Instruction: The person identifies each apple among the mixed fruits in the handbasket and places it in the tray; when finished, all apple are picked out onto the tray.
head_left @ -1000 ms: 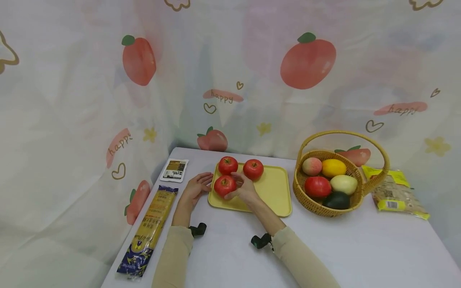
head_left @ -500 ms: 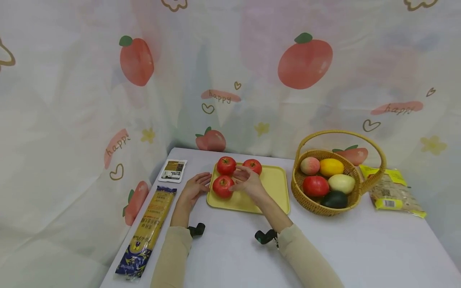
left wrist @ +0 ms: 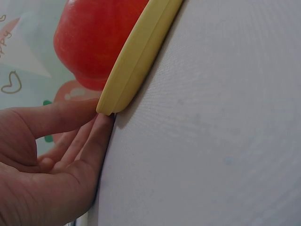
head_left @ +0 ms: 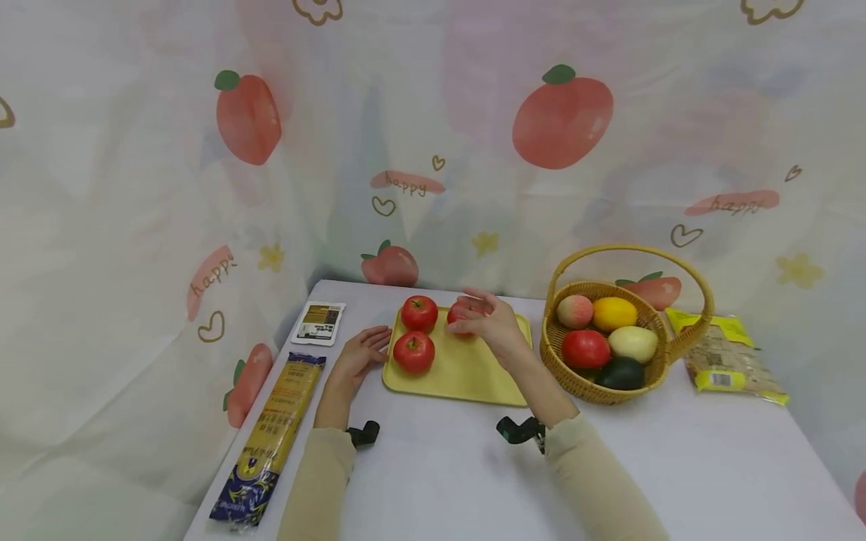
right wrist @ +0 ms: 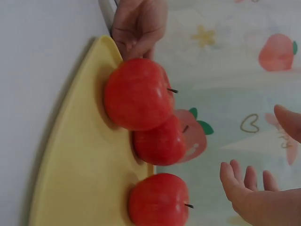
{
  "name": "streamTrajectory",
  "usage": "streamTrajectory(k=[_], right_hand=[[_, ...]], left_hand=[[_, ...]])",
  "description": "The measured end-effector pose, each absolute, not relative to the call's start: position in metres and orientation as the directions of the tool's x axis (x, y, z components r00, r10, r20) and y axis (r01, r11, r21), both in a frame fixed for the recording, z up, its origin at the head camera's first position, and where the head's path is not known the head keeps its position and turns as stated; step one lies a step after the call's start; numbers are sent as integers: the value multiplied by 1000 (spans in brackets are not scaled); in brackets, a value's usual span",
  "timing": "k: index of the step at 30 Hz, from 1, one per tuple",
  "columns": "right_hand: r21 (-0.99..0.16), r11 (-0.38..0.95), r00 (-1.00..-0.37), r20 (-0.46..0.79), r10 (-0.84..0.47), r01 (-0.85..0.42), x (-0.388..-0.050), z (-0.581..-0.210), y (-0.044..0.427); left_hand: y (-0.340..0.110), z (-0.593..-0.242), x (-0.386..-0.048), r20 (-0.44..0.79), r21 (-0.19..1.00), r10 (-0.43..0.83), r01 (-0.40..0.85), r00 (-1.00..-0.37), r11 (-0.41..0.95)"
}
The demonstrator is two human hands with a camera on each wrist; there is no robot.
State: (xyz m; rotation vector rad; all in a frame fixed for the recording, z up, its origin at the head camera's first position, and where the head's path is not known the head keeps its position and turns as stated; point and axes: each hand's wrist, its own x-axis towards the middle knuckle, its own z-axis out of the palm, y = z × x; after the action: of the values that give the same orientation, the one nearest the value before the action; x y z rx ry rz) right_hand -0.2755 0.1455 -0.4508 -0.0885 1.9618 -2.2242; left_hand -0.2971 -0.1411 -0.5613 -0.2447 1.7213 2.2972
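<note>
1. Now, the right hand [head_left: 497, 327] is clear of the front-left apple [head_left: 414, 353], at which its fingers stood a second ago; it has moved rightward above the yellow tray [head_left: 473, 376].
2. Result: neither hand holds the front-left apple. It rests on the left side of the tray, toward the front edge. Judgement: this apple is released, and its placement appears complete.
3. The rear-left apple [head_left: 419, 313] sits at the far left corner of the tray, directly behind the front-left apple. Contact between the two cannot be confirmed.
4. The right apple [right wrist: 160, 202] sits along the far edge of the tray, right of the rear-left apple. In the head view, the right fingers partly mask it; the right wrist view shows them apart from it.
5. Right fingers: parted, slightly bent, gripping nothing.
6. The left hand [head_left: 353, 364] is beside the left edge of the tray. Fingers: extended, gripping no apple. The thumb tip meets the rim; any pressure cannot be told. The front-left apple lies inside the rim, just beside these fingertips, not held by them.
</note>
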Motion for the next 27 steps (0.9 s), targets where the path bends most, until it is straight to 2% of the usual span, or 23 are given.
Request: streamTrajectory(k=[14,21,27], right_hand=[[-992,-98,-984,-56,-169,74,-273,-417,184],[-986,-102,-984,-117,-137,131,-274,-407,203],[-972,-163,-981,-154,-118,172,-275,-404,218]], left_hand=[[-141,-563,-298,-276,918,109,-295,-955,-264],[-140,-563,-298,-282,918,114,-303,-953,-258],[-143,-563,-299,-282,914,120,-304,-952,-268]])
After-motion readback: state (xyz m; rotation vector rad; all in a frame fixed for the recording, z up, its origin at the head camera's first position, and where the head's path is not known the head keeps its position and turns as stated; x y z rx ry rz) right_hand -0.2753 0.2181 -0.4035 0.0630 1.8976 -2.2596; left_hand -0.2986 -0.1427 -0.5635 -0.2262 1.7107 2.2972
